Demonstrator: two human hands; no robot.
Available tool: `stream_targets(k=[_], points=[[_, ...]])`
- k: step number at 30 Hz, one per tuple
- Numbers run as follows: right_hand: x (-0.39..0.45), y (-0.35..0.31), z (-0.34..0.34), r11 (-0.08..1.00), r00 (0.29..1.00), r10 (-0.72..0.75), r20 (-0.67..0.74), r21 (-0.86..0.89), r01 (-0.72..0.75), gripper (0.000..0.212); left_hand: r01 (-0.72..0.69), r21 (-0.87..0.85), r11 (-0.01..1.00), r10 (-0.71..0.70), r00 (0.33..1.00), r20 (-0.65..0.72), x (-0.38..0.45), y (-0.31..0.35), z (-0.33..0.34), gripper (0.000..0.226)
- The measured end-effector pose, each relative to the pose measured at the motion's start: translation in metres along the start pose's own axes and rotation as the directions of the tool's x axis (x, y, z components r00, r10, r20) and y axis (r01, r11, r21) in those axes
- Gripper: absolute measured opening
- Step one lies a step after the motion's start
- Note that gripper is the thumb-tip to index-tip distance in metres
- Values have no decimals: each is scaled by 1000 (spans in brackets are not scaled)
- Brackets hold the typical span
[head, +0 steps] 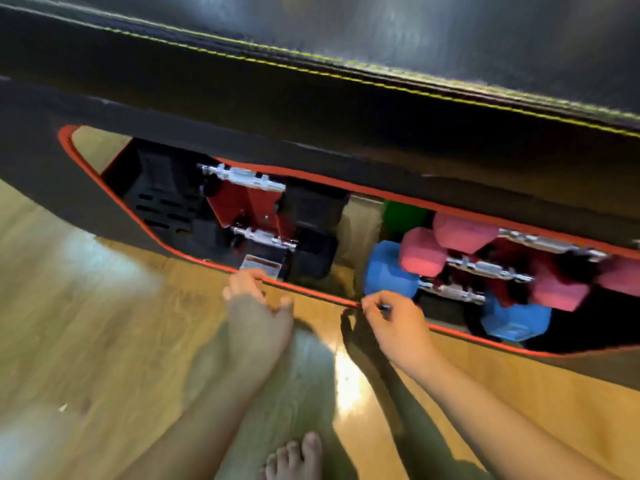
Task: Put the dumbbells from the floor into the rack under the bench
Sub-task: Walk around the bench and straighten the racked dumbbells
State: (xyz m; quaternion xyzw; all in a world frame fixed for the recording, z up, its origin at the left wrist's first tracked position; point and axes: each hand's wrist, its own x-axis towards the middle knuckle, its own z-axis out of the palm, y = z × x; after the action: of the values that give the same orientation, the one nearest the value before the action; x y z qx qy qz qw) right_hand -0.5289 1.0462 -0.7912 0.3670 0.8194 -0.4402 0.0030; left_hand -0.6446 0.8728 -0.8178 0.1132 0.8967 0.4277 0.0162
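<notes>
Nearest you, your bare toes [294, 455] show at the bottom edge on the wood floor [104, 341], with both forearms reaching forward above them.

Your left hand [258, 306] is blurred; its fingers curl over the red-trimmed lower edge of the side opening [207, 261] in the desk, just below a small warning label [261, 266]. It seems to grip that edge, though the blur makes this hard to confirm.

Your right hand [394, 320] sits a little to the right on the same edge, its thumb and fingers curled and pinching the red trim [346, 301]. Neither hand holds a dumbbell.

Just beyond your right hand, inside the opening, the rack [485, 268] shows chrome bars. A blue dumbbell [388, 271] lies lowest and nearest you, one head just above your right hand, the other lower right. Above it two pink dumbbells [426, 251] rest on the higher bars, one behind the other. A green shape [403, 216] shows behind them, too hidden to tell what it is.

To the left, beyond your left hand, a second rack [242, 202] with red plates and chrome bars carries black dumbbells [315, 251], dark and hard to count. A strip of floor shows between the two racks.

Farthest, the black padded desk [311, 81] with yellow stitching spans the top.
</notes>
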Motion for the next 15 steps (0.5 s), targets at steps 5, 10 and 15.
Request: stream_targets(k=[5, 10, 15], points=[[-22, 90, -82, 945, 933, 328, -148, 51, -324, 20, -360, -58, 931, 356, 862, 361, -39, 49, 66, 43], [-27, 141, -126, 843, 756, 538, -373, 226, -489, 77, -396, 85, 914, 286, 779, 557, -22, 89, 111, 68], [-4, 146, -138, 897, 839, 428, -336, 42, -441, 82, -236, 214, 948, 79, 825, 559, -9, 103, 143, 82]])
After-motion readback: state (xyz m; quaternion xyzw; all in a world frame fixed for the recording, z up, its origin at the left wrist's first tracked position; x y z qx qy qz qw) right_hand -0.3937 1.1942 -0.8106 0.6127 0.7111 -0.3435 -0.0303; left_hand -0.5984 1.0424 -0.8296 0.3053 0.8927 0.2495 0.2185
